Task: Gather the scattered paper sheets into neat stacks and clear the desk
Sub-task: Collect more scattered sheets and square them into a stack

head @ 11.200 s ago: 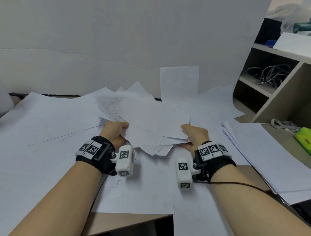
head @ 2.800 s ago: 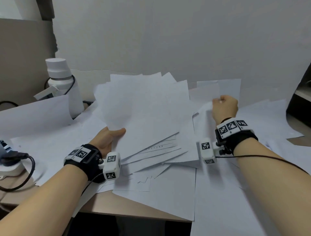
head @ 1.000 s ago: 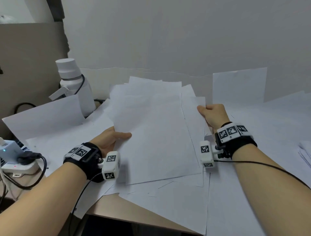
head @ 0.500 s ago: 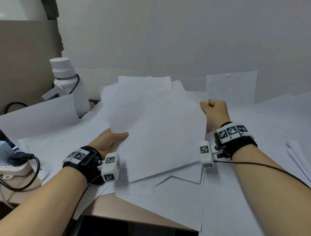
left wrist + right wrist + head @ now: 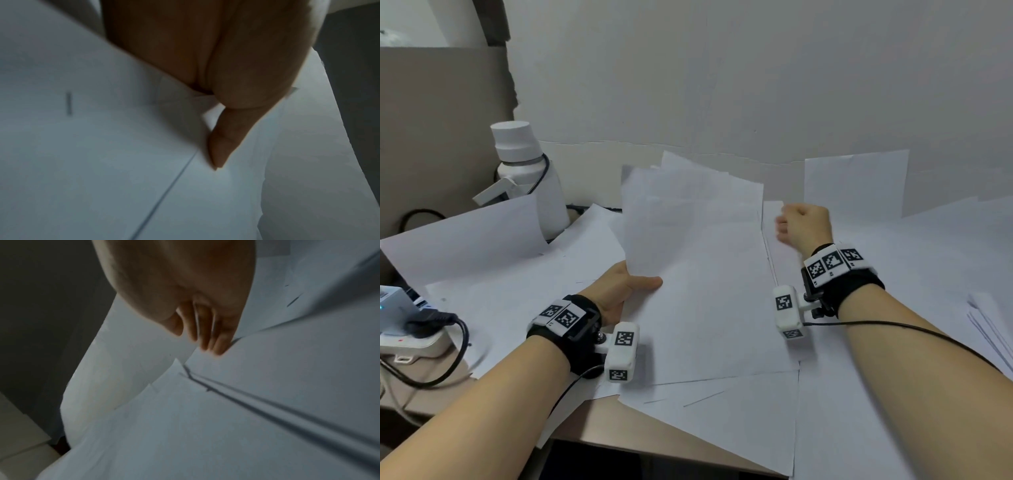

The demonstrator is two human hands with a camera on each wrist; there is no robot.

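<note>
Since half a second ago, right hand (image 5: 803, 224) off the gathered stack (image 5: 698, 274), now loosely curled just beside its right edge, gripping nothing. Left hand (image 5: 619, 287) clamped on the stack's left edge, thumb on top, fingers beneath; stack tilted up over loose sheets (image 5: 722, 418) covering the desk (image 5: 599, 428). Behind-left: white bottle (image 5: 527, 171). Far left: power strip (image 5: 400, 329) with cable.

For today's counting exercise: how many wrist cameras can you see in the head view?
2: one camera under the left wrist, one camera beside the right wrist. None appear hidden.
</note>
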